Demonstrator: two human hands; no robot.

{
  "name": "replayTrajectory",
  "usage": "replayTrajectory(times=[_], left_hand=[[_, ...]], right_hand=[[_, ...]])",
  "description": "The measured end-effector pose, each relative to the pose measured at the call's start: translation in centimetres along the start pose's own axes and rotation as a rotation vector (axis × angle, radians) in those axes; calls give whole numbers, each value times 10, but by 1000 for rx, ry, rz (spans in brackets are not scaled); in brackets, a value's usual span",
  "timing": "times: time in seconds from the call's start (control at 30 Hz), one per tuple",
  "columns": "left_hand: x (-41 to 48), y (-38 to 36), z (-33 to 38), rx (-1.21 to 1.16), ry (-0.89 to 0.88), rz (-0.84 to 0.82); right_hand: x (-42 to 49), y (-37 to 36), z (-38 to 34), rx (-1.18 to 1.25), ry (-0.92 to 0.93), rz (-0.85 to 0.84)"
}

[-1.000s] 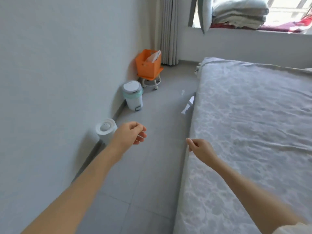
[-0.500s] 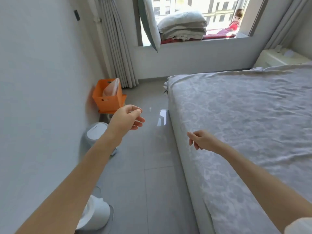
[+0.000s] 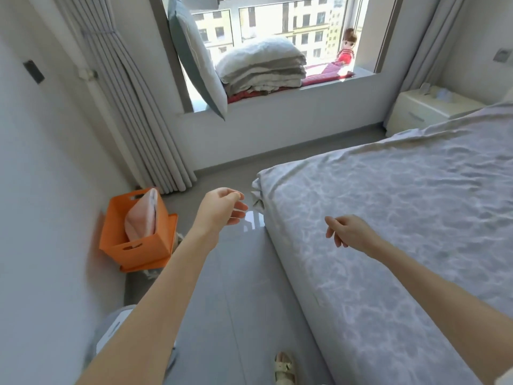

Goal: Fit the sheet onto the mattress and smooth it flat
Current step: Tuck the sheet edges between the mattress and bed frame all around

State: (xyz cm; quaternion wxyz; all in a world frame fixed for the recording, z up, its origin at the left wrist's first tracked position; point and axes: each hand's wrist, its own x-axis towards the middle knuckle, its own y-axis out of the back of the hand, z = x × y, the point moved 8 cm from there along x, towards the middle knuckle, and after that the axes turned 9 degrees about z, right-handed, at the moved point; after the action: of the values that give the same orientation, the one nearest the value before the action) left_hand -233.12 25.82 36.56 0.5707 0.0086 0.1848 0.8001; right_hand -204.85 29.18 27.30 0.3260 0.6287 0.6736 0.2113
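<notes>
Holds left hand (image 3: 222,207) loosely curled over floor (image 3: 238,301), right hand (image 3: 348,232) relaxed above grey sheet (image 3: 402,207) near its left edge; grips nothing with either

2 hands: left hand (image 3: 219,208), right hand (image 3: 349,232). 1 sheet (image 3: 388,218) at 3 o'clock. 1 orange box (image 3: 138,245) at 9. 2 curtains: left curtain (image 3: 133,107) at 10, right curtain (image 3: 424,45) at 1. At 12: 1 pillow (image 3: 200,56), 1 quilt stack (image 3: 263,68), 1 doll (image 3: 347,50). 1 nightstand (image 3: 424,112) at 2. 1 sandal (image 3: 284,366) at 6.
</notes>
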Motion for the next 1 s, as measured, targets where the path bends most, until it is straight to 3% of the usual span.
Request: replayTrajectory(times=[0.37,0.63,0.87,1.0], left_hand=[[301,-3,44,22,18,-39],[530,-71,58,135,12,-302],[668,-168,-20,256,278,-482],[728,-210,-77,333,425,-464]], right_hand=[[282,-103,-79,-127,-118,-160],[429,-177,-71,-153,-361,-165],[530,-192,-41,-182,-533,-64],[604,-192,-24,-203,-574,-6]])
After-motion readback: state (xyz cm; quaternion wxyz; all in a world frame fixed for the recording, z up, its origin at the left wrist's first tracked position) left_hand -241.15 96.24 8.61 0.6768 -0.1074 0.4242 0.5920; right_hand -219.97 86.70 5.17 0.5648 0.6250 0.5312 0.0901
